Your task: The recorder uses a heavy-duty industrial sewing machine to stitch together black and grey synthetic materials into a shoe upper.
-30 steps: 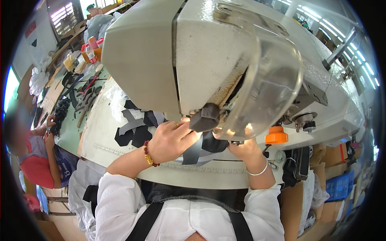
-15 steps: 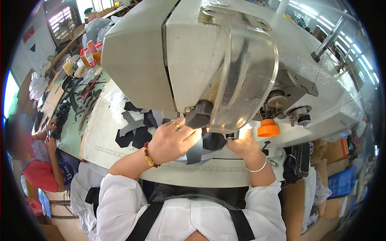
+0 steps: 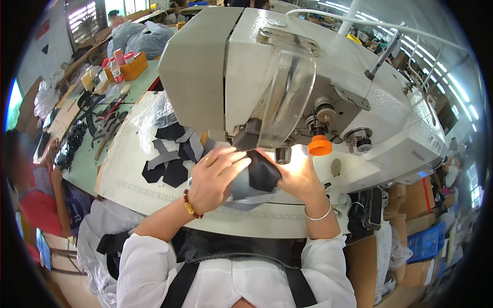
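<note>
A curved black and grey fabric piece [image 3: 263, 172] is under the head of the sewing machine [image 3: 197, 66], between my two hands. My left hand [image 3: 214, 173] lies over its left side, fingers stretched and close together along the grey part; the thumb is hidden. At the right edge of the black part, my right hand [image 3: 299, 177] grips the piece, its fingertips partly hidden behind the machine parts. The needle area cannot be made out behind the dark block [image 3: 246, 137]. Loose black and grey cut pieces [image 3: 172, 159] lie left of my left hand.
A clear curved guard [image 3: 287, 97] and an orange knob [image 3: 320, 146] hang above my right hand. Crumpled clear plastic [image 3: 154, 115] lies on the white table [image 3: 123, 164]. At far left, a person [image 3: 41, 195] works at a green table [image 3: 102, 134]. Cardboard boxes [image 3: 362, 262] stand at right.
The view has shifted, showing more of the machine. The fingers of my left hand have straightened over the piece. More of the piece's black part shows between my hands.
</note>
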A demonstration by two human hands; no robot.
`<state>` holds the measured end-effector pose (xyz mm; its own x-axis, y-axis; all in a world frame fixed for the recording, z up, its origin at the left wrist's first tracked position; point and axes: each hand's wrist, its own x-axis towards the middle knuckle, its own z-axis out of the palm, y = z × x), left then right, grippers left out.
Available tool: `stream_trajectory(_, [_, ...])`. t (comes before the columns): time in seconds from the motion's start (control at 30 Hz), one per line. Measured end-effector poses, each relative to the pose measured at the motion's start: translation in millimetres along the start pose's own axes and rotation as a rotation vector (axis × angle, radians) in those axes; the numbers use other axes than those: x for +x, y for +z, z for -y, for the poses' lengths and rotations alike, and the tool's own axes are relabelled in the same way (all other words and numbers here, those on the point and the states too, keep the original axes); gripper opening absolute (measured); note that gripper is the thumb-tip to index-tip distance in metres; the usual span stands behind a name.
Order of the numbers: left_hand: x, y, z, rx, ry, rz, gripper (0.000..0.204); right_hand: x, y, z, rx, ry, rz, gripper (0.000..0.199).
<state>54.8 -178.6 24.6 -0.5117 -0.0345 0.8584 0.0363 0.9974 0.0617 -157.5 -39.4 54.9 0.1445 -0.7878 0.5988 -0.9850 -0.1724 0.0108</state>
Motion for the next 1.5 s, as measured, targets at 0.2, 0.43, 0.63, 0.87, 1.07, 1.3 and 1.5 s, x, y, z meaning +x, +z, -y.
stream_trajectory(0.2, [-73.7,23.7,-70.4,-0.277,-0.461,-0.035,0.044,13.4,-29.5,12.7,-0.111,-0.092,0.044,0.073])
stream_trajectory(0.43, [-48.2,147.6,-83.6,-1.365,-1.08,-0.058,0.042,18.0,-32.1,45.2,-0.6,-0.178,0.164,0.053])
stream_trajectory(0.63, [-6.7,229.2,-50.0,-1.228,-1.34,0.194,0.039,13.9,-17.0,40.8,-0.624,-0.21,-0.043,0.043])
stream_trajectory(0.87, [-58.9,154.5,-60.8,-0.858,-0.682,-0.064,0.035,-5.8,13.3,-18.9,0.13,-0.164,-0.15,0.063])
stream_trajectory(1.07, [-77.7,31.4,31.5,-0.318,-0.43,-0.199,0.04,-14.3,45.1,-16.1,0.162,-0.008,-0.197,0.057])
stream_trajectory(1.3, [-0.4,12.9,71.0,0.181,0.294,-0.095,0.047,-4.7,58.5,-18.0,0.242,-0.058,-0.348,0.041])
stream_trajectory(1.5, [15.8,7.2,63.4,0.013,0.281,-0.063,0.035,-6.6,59.0,-2.7,0.096,-0.023,-0.308,0.04])
